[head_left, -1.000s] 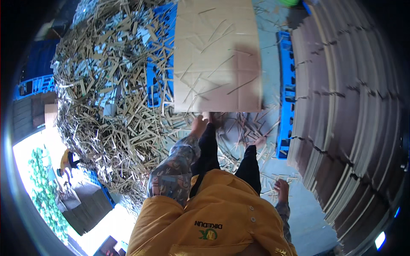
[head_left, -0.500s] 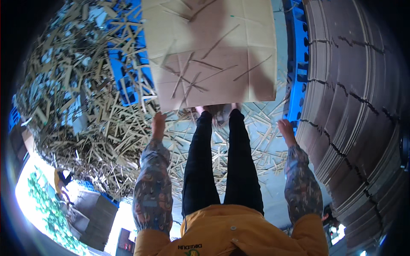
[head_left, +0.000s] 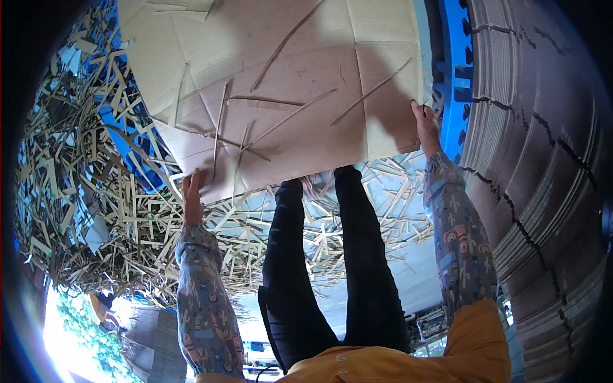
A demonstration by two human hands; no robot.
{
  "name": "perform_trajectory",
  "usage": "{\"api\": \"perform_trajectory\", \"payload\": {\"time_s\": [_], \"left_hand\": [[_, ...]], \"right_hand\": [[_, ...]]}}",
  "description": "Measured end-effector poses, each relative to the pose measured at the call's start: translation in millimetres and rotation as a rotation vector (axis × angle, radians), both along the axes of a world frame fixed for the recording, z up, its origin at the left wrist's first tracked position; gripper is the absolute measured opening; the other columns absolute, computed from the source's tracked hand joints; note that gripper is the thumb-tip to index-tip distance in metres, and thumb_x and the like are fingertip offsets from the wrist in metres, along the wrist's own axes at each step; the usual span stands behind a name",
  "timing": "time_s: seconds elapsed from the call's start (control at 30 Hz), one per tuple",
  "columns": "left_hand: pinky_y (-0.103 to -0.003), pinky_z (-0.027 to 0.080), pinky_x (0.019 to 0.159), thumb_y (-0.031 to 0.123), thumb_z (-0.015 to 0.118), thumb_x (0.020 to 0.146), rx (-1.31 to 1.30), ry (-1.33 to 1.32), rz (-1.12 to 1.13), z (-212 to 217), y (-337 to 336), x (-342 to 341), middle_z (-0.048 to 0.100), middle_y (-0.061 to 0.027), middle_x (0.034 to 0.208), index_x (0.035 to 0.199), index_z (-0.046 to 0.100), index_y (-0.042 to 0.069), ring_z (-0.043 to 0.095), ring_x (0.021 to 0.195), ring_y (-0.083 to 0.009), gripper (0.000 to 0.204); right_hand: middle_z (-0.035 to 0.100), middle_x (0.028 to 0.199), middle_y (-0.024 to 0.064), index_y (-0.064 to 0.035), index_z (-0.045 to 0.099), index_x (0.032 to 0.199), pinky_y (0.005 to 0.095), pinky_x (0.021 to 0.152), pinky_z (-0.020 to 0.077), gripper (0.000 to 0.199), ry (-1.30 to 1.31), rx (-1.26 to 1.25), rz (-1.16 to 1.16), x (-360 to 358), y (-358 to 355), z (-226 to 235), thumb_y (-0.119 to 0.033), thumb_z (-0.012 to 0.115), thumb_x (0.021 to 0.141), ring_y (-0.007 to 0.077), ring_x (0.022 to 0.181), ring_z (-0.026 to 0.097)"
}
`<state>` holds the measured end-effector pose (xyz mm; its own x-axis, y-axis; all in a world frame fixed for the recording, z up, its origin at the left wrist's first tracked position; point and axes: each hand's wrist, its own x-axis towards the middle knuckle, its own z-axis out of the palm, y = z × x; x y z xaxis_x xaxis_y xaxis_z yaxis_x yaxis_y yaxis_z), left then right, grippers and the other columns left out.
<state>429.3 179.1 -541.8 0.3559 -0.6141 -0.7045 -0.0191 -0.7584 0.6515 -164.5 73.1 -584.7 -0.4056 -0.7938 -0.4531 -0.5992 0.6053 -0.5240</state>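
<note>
A large brown cardboard sheet [head_left: 294, 137] with fold lines spans the upper middle, its near edge slanting over my feet. Several thin cardboard strips [head_left: 281, 102] lie loose on top of it. At the sheet's near left corner, my left hand [head_left: 193, 196] is closed on the edge. My right hand [head_left: 426, 127] grips the right edge, just above the near right corner, thumb and fingers at the board. The undersides of both hands' grips are hidden.
A tall stack of cardboard sheets [head_left: 543, 159] rises on the right beside a blue plastic pallet [head_left: 457, 83]. Heaped cardboard scraps [head_left: 76, 210] cover the left, partly over another blue pallet [head_left: 131, 153]. More strips litter the floor around my legs [head_left: 364, 255].
Both hands have moved outward and forward from beside the sheet onto its near corners. The sheet now looks larger and tilted, its left corner lower and farther left.
</note>
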Motion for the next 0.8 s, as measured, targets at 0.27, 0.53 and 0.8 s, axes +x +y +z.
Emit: {"api": "perform_trajectory", "payload": {"time_s": [0.27, 0.53, 0.8], "left_hand": [[-0.034, 0.045, 0.097, 0.013, 0.057, 0.096, -0.273, -0.442, -0.883, -7.7, 28.5, 63.9, 0.056, -0.0170, 0.127, 0.141, 0.042, 0.000, 0.054, 0.119, -0.0208, 0.049], [-0.034, 0.031, 0.111, 0.015, 0.049, 0.100, 0.074, 0.395, -0.130, 13.7, 8.1, 73.5, 0.045, -0.0102, 0.142, 0.148, 0.034, 0.005, 0.044, 0.129, -0.0186, 0.051], [-0.034, 0.047, 0.094, 0.040, 0.057, 0.096, 0.240, 0.343, 0.111, 77.9, -24.6, 82.9, 0.063, -0.0055, 0.115, 0.126, 0.056, 0.003, 0.060, 0.104, -0.0177, 0.048]], "right_hand": [[0.061, 0.114, 0.0219, 0.0006, 0.062, 0.111, 0.0382, 0.099, 0.0373, 0.056, -0.053, 0.219, -0.111, 14.0, -16.1, 9.9, -0.051, 0.058, 0.090, 0.0324, 0.111, 0.055], [0.059, 0.121, 0.0225, 0.0018, 0.061, 0.117, 0.0371, 0.102, 0.0368, 0.072, -0.397, 0.116, -0.159, -7.4, -21.9, 26.6, -0.064, 0.046, 0.092, 0.0329, 0.115, 0.053], [0.060, 0.117, 0.0283, 0.0093, 0.056, 0.121, 0.0378, 0.100, 0.0399, 0.082, -0.322, 0.084, -0.236, 30.7, -4.8, 83.9, -0.066, 0.049, 0.089, 0.0364, 0.112, 0.056]]}}
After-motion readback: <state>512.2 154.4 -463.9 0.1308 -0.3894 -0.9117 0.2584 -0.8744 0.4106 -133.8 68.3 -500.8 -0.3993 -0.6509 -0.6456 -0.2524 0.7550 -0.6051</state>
